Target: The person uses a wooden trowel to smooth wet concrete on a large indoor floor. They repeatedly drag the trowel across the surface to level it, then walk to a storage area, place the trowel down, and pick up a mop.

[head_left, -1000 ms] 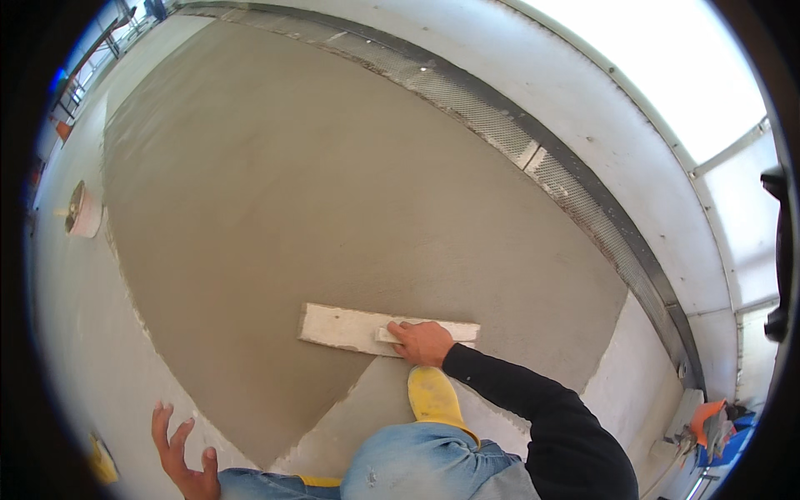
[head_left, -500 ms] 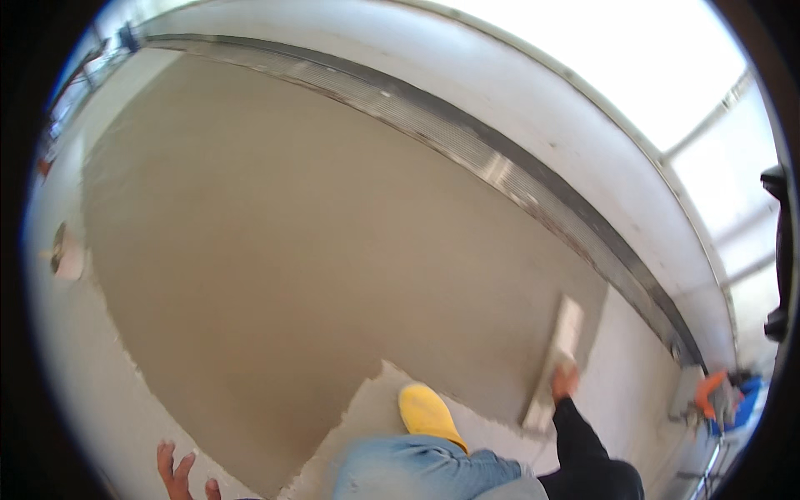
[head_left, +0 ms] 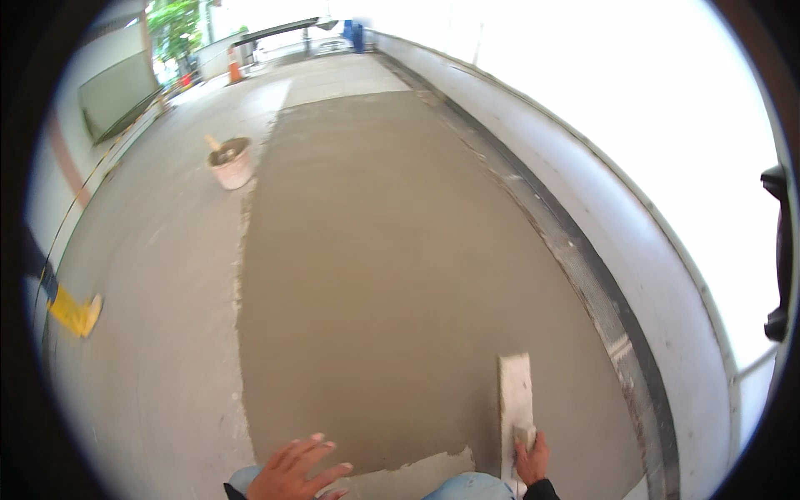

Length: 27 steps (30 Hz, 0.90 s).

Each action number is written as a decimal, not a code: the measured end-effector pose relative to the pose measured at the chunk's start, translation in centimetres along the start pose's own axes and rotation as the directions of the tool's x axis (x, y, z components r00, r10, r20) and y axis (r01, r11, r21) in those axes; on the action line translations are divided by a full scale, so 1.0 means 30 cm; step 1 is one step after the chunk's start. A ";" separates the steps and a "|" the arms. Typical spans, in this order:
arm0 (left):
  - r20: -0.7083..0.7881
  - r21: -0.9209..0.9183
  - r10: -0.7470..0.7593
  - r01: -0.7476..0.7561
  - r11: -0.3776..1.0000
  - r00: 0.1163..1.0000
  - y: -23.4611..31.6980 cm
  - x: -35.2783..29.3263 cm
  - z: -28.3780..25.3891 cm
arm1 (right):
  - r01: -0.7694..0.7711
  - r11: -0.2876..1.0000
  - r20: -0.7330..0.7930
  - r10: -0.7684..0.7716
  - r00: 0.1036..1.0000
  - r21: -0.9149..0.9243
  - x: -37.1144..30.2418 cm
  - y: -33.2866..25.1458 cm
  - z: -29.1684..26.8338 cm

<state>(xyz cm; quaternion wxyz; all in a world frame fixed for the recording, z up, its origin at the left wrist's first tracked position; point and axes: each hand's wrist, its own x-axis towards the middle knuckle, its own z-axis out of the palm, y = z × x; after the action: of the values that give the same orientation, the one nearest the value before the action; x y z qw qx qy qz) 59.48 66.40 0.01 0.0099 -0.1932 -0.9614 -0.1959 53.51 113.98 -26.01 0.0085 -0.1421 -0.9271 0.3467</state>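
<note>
My right hand (head_left: 533,458) grips the handle of a long, pale plastering float (head_left: 515,387). The float lies on the smooth, wet cement (head_left: 383,242), near its front right part, with its length pointing away from me. My left hand (head_left: 296,468) holds nothing; its fingers are spread just over the front left edge of the cement. My jeans-clad knees show along the lower edge, beside a strip of drier floor (head_left: 417,478).
A pink bucket (head_left: 231,169) with a handle sticking out stands left of the cement. Another person's yellow boot (head_left: 77,312) is at far left. A grated drain channel (head_left: 612,333) and low white wall (head_left: 600,225) run along the right. Farther off stands an orange cone (head_left: 234,68).
The view has swung left and up, bringing the far end, cone and another person's boot into sight. My left hand has come closer to the cement; my right still holds the float, now turned more upright.
</note>
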 end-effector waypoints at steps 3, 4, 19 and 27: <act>0.087 0.152 -0.129 0.115 0.982 0.988 -0.046 -0.063 -0.030 | 0.282 0.947 0.049 -0.292 0.955 0.153 0.227 -0.573 -0.070; 0.104 0.054 -0.176 0.171 0.984 0.979 -0.059 -0.088 -0.053 | 0.304 0.947 0.090 -0.314 0.945 0.107 0.283 -0.746 -0.109; 0.150 -0.483 -0.914 0.835 0.264 0.376 0.371 -0.744 -0.361 | 0.520 0.661 0.748 0.095 0.657 -0.541 0.358 -1.048 -0.843; 0.696 -0.079 -0.704 0.960 -0.270 -0.141 1.119 -1.201 -0.543 | 0.415 0.753 0.757 0.165 0.632 -0.510 0.272 -1.243 -0.939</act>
<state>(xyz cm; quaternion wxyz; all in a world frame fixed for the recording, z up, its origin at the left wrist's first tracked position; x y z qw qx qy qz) 104.48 75.43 24.17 -0.3902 0.5482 -0.6283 -0.3904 39.29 107.40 18.77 -0.4071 0.0941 -0.9080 0.0308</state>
